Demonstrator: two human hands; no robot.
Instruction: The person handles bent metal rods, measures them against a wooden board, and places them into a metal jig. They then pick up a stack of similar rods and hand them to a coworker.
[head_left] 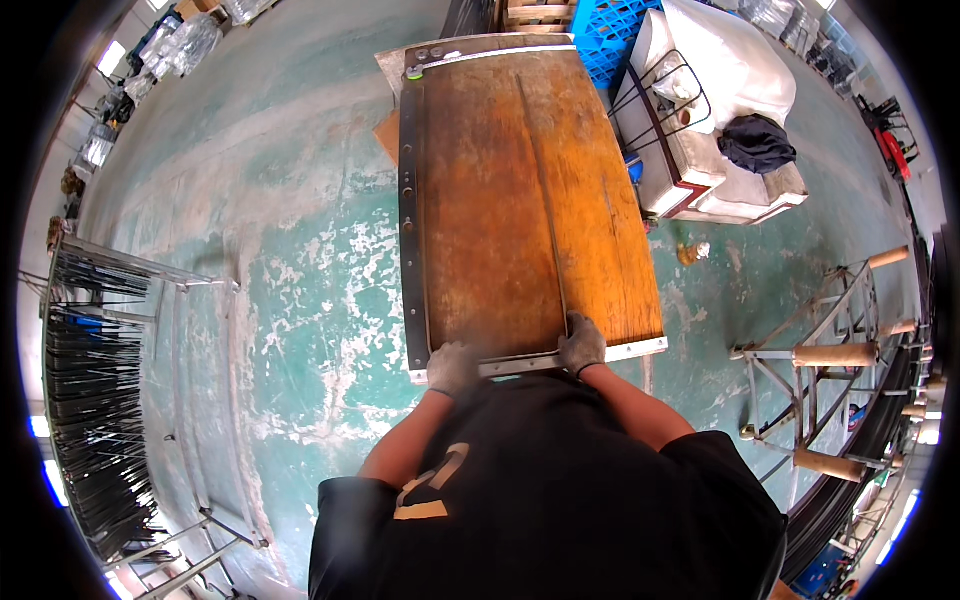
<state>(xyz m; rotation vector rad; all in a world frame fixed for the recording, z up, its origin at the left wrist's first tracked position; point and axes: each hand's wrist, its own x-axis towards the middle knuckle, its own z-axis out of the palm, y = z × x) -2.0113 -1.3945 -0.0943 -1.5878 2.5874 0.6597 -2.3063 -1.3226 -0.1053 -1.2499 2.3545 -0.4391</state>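
A long wooden workbench [490, 200] stretches away in front of me. A thin dark bent metal rod [541, 185] lies on it, its two long sides running from far to near. At the near edge, my gloved left hand [455, 367] is closed at the near end of the rod's left side; motion blurs its fingers. My gloved right hand [582, 345] is closed round the near end of the right side. Both hands rest close to the white metal strip [635, 349] along the near edge. A tape measure [415, 73] lies at the far left corner, its white blade stretched along the far edge.
A dark metal bar with holes [408, 225] edges the bench's left side. On the left stands a rack of black rods [95, 400]. A sofa [690, 160] and a blue plastic pallet [605, 40] stand far right. A metal frame with brown rollers [835, 355] is at right.
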